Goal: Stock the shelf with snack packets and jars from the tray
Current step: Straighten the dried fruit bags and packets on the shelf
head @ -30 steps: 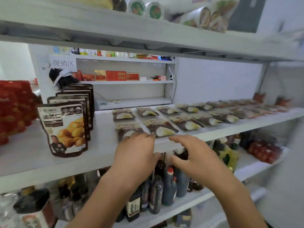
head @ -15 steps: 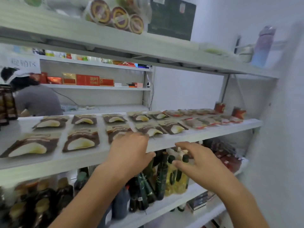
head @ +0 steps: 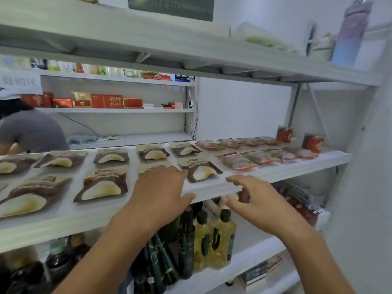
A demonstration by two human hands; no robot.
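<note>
Lying spread flat over a brown-and-cream plastic snack packet (head: 149,167), long axis running shelf-deep: left grip (head: 161,192), the nearer; right grip (head: 261,200) loosely curled, empty, at white shelf (head: 297,164) edge.

Yellow oil bottles (head: 222,238), lilac water bottle (head: 350,35)

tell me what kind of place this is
Probably a small grocery shop: a white shelf laid with rows of snack packets, bottles of oil on the shelf below, and red boxed goods on display shelving behind.
</note>
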